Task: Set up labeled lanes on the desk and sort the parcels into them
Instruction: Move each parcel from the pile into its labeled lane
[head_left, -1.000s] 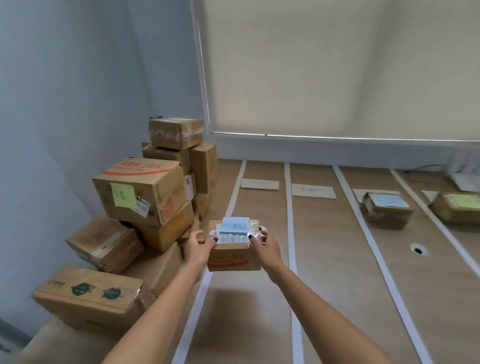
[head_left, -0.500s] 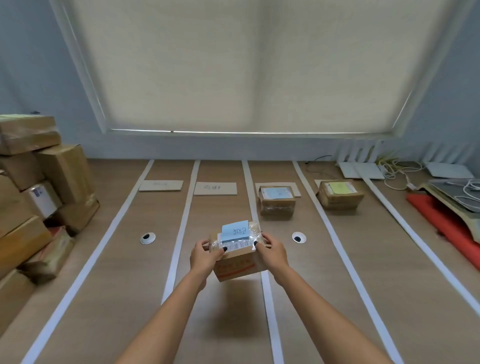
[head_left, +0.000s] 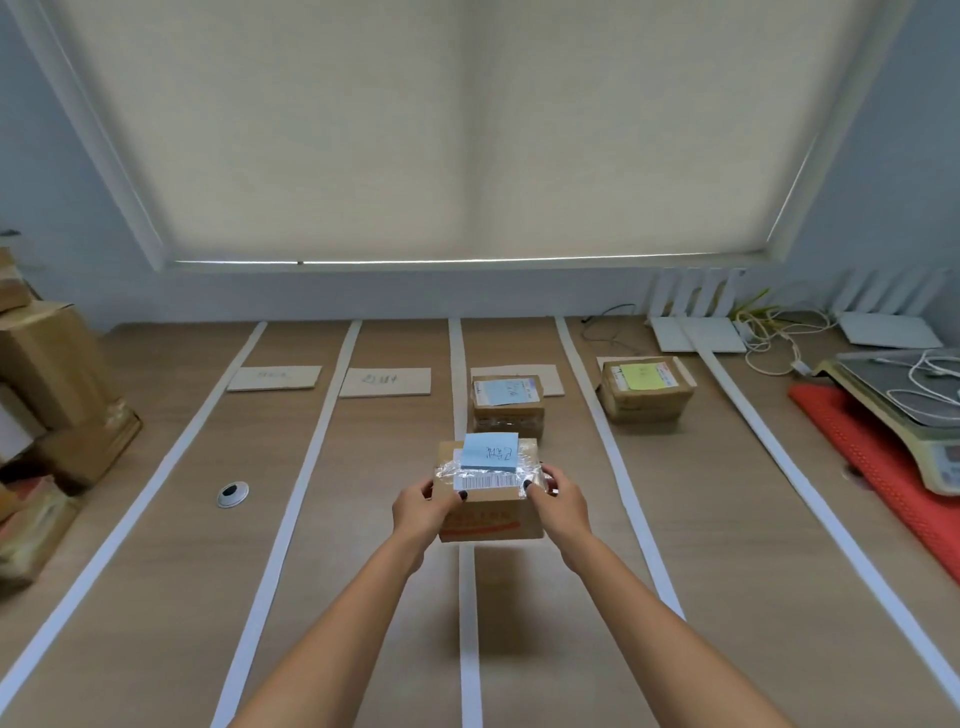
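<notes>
At the far left edge of the frame sits a stack of cardboard boxes, piled on the wooden surface. White tape strips run from the bottom of the frame up toward the back wall and divide the surface into lanes. A round metal cable hole sits in the lane left of centre. At the top of the two left lanes lie two cardboard labels, flat, each with small writing I cannot read.

In the middle of the frame my left hand grips the left side of a small parcel, fingers curled onto its front edge. The parcel is held above the surface, over a tape strip, with a blue note and a barcode sticker on top. My right hand clamps the right side the same way.

Just behind it, a parcel with a blue note rests in the lane right of centre. One lane further right stands a parcel with a yellow-green note. At the right edge a scale rests on a red mat, with white cables behind.
</notes>
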